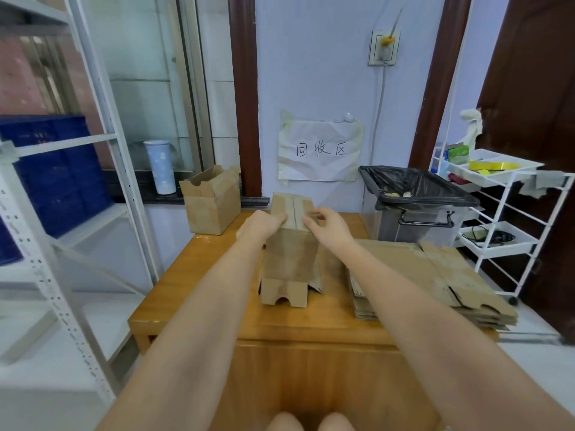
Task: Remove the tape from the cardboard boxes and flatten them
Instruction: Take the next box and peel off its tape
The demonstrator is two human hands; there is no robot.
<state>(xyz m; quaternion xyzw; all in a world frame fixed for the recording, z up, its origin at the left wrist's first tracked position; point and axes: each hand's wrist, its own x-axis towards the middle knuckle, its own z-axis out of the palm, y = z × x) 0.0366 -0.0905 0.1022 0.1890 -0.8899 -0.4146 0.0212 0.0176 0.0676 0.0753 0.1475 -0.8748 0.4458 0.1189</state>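
The left hand [263, 223] and right hand [326, 223] cover the box's [292, 253] upper corners; whether tape lies on its seam is unclear. The forearms hide much of the table [199, 275]. The frame's left edge cuts the blue crates [53, 169].

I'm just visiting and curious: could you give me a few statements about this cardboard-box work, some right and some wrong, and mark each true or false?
1. Both hands, left hand and right hand, are at the top of the upright box. True.
2. The flattened boxes lie left of it. False: right.
3. The bin has a black bag. True.
4. The open box is lying flat. False: it stands upright.
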